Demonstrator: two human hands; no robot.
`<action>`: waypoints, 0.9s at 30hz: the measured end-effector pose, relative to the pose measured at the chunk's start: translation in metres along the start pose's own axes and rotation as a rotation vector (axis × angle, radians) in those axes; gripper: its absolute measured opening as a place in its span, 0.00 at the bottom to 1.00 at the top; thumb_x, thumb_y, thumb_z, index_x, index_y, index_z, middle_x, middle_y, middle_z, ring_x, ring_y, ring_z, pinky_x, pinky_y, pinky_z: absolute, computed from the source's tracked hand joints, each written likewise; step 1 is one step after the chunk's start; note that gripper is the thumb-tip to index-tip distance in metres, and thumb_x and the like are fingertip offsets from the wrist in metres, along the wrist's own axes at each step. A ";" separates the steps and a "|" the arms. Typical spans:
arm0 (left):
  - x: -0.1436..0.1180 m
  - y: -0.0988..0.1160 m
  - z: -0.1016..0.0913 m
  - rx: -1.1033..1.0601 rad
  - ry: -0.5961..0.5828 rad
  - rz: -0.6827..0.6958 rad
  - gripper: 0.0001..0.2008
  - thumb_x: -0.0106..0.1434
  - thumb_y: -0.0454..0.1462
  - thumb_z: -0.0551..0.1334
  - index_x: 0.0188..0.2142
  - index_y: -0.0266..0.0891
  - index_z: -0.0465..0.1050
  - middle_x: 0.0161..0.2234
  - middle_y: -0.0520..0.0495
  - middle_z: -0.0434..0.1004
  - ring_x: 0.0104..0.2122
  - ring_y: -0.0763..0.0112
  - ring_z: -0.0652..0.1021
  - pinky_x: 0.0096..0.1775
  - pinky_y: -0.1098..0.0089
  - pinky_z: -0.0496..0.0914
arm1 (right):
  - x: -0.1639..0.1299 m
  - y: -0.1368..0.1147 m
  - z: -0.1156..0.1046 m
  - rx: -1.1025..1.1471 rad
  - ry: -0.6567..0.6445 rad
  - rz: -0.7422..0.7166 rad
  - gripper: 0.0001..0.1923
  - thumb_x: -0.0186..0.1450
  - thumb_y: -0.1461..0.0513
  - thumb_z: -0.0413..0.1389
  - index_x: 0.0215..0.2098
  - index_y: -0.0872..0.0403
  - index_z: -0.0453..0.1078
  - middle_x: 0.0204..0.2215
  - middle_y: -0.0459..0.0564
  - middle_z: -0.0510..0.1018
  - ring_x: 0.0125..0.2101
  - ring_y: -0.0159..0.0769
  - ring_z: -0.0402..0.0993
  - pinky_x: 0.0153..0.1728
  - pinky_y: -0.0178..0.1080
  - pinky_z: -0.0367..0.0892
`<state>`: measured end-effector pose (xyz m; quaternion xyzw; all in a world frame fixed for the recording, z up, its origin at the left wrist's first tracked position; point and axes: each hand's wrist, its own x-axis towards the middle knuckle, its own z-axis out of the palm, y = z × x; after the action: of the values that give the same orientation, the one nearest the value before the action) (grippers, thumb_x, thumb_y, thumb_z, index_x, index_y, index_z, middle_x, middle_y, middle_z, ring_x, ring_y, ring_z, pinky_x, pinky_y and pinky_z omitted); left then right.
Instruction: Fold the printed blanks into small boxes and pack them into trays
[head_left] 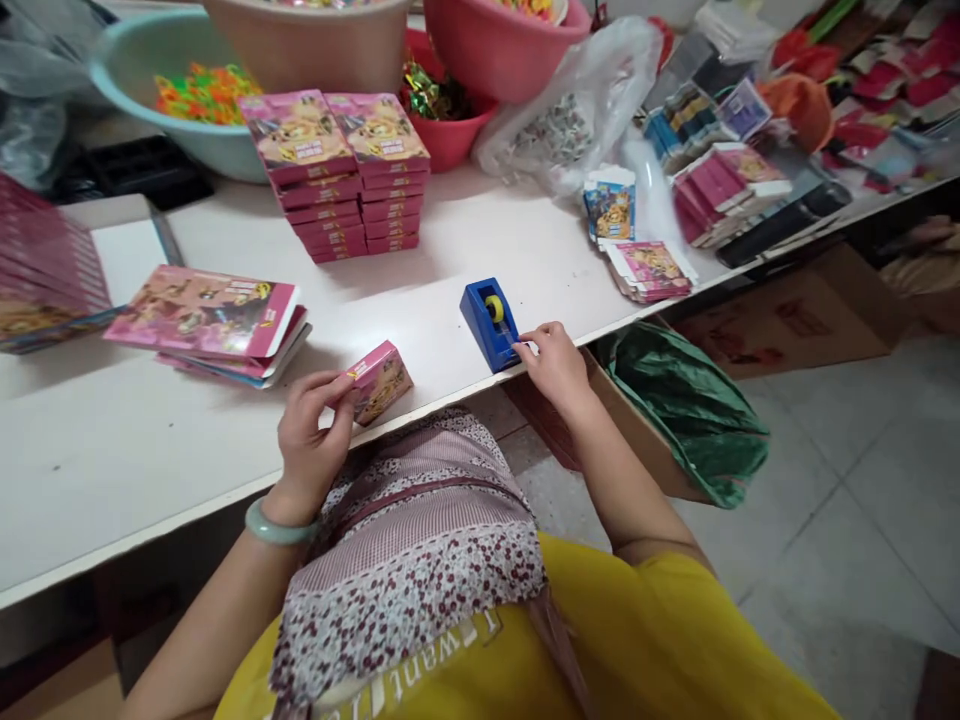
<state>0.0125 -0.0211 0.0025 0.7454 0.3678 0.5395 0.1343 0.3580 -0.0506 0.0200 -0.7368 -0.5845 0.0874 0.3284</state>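
LH (316,418) holds box (384,383) (pink); RH (556,368) at tape dispenser (481,328).

On table (187,440): small box (386,385) near front edge, left of tape dispenser (480,325); box stack (322,185) behind, basins (315,50) behind stack.

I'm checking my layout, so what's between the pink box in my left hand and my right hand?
In the head view, from the pink box: white tabletop, then the blue tape dispenser, with your right hand at its near end.
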 end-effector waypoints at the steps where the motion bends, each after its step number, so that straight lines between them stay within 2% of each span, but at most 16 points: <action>1: 0.002 0.000 0.000 0.017 -0.018 0.003 0.12 0.62 0.30 0.64 0.44 0.43 0.75 0.42 0.46 0.76 0.41 0.68 0.77 0.39 0.67 0.74 | 0.002 0.005 0.000 0.022 -0.023 0.025 0.09 0.63 0.56 0.60 0.34 0.52 0.78 0.38 0.53 0.71 0.38 0.42 0.72 0.47 0.48 0.70; 4: 0.006 -0.001 -0.001 0.046 -0.038 -0.013 0.11 0.62 0.32 0.64 0.44 0.43 0.75 0.43 0.46 0.76 0.41 0.67 0.77 0.39 0.67 0.74 | 0.001 0.008 0.008 0.284 -0.032 0.092 0.12 0.61 0.51 0.61 0.31 0.51 0.77 0.34 0.49 0.72 0.34 0.36 0.70 0.42 0.43 0.72; 6: 0.006 -0.002 -0.001 0.048 -0.033 -0.023 0.11 0.63 0.33 0.64 0.45 0.44 0.75 0.43 0.46 0.77 0.42 0.66 0.78 0.40 0.65 0.75 | -0.008 0.006 0.015 0.512 0.024 0.182 0.16 0.60 0.47 0.60 0.32 0.51 0.77 0.39 0.49 0.72 0.34 0.34 0.71 0.38 0.40 0.73; 8: 0.005 -0.004 -0.001 0.035 -0.029 -0.036 0.11 0.63 0.34 0.64 0.45 0.45 0.75 0.44 0.46 0.77 0.44 0.64 0.78 0.43 0.62 0.75 | -0.019 0.005 0.020 0.614 0.084 0.237 0.19 0.61 0.46 0.59 0.33 0.52 0.76 0.43 0.50 0.72 0.37 0.35 0.72 0.37 0.40 0.74; 12: 0.003 -0.008 -0.001 0.005 -0.048 -0.041 0.13 0.63 0.35 0.64 0.47 0.50 0.74 0.47 0.48 0.77 0.46 0.60 0.78 0.45 0.56 0.76 | -0.032 0.010 0.025 0.383 0.157 0.127 0.13 0.62 0.51 0.58 0.29 0.51 0.75 0.39 0.51 0.71 0.42 0.38 0.72 0.45 0.41 0.72; 16: 0.001 -0.010 0.001 0.042 -0.054 -0.001 0.12 0.62 0.36 0.65 0.46 0.47 0.74 0.44 0.48 0.77 0.43 0.61 0.78 0.42 0.58 0.76 | -0.037 0.011 0.021 0.197 0.098 0.102 0.10 0.62 0.56 0.57 0.25 0.52 0.73 0.35 0.51 0.73 0.37 0.39 0.72 0.45 0.44 0.71; 19: 0.001 -0.006 0.004 0.067 -0.055 0.038 0.10 0.62 0.35 0.65 0.44 0.43 0.73 0.43 0.46 0.77 0.41 0.65 0.78 0.37 0.66 0.75 | -0.042 -0.019 0.021 0.419 -0.071 0.144 0.10 0.62 0.55 0.58 0.28 0.51 0.75 0.28 0.48 0.75 0.31 0.37 0.73 0.39 0.44 0.73; 22: 0.006 -0.002 0.003 0.113 -0.077 0.087 0.08 0.64 0.34 0.62 0.44 0.41 0.71 0.40 0.46 0.75 0.39 0.68 0.77 0.34 0.70 0.72 | -0.044 -0.076 0.030 0.806 -0.339 0.125 0.11 0.61 0.53 0.61 0.34 0.50 0.78 0.26 0.45 0.78 0.25 0.33 0.73 0.33 0.40 0.75; 25: 0.013 0.003 -0.002 0.197 -0.166 0.117 0.15 0.65 0.35 0.61 0.52 0.41 0.68 0.38 0.46 0.74 0.36 0.68 0.75 0.35 0.69 0.71 | -0.035 -0.127 0.048 1.017 -0.507 0.038 0.11 0.60 0.53 0.63 0.37 0.50 0.79 0.27 0.44 0.79 0.26 0.30 0.74 0.34 0.39 0.76; 27: 0.017 0.006 -0.007 0.262 -0.277 0.145 0.22 0.67 0.37 0.59 0.60 0.41 0.64 0.39 0.45 0.73 0.33 0.70 0.74 0.33 0.70 0.69 | -0.026 -0.144 0.065 1.049 -0.561 0.019 0.12 0.60 0.53 0.62 0.37 0.50 0.79 0.27 0.44 0.79 0.25 0.29 0.74 0.33 0.38 0.76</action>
<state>0.0113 -0.0145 0.0204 0.8481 0.3583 0.3877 0.0460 0.2009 -0.0352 0.0481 -0.4301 -0.5209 0.5589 0.4809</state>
